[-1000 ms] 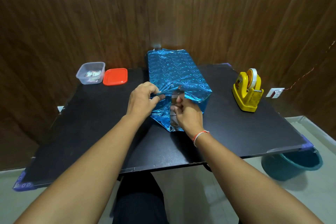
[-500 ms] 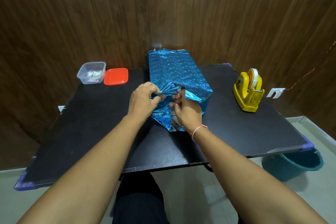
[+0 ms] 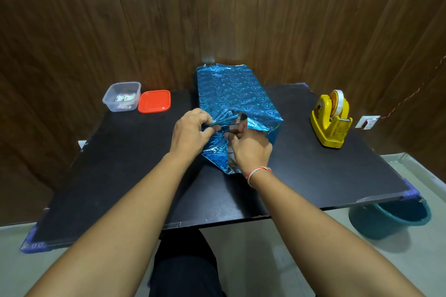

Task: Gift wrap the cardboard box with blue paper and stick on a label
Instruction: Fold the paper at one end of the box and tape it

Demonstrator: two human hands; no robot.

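Blue paper [image 3: 231, 94] covers the box mid-table [image 3: 120, 164] (near end unsealed). Left hand [image 3: 190, 132] pinches a gathered pleat; right hand [image 3: 251, 149] grips the paper flap beside it.

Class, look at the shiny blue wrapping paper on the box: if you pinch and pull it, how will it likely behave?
The blue wrapping paper probably is thin and floppy: it bunches into pleats where the left hand pinches it. Its glossy foil look suggests it may be slippery. The ragged edge near the right hand hints it tears easily.
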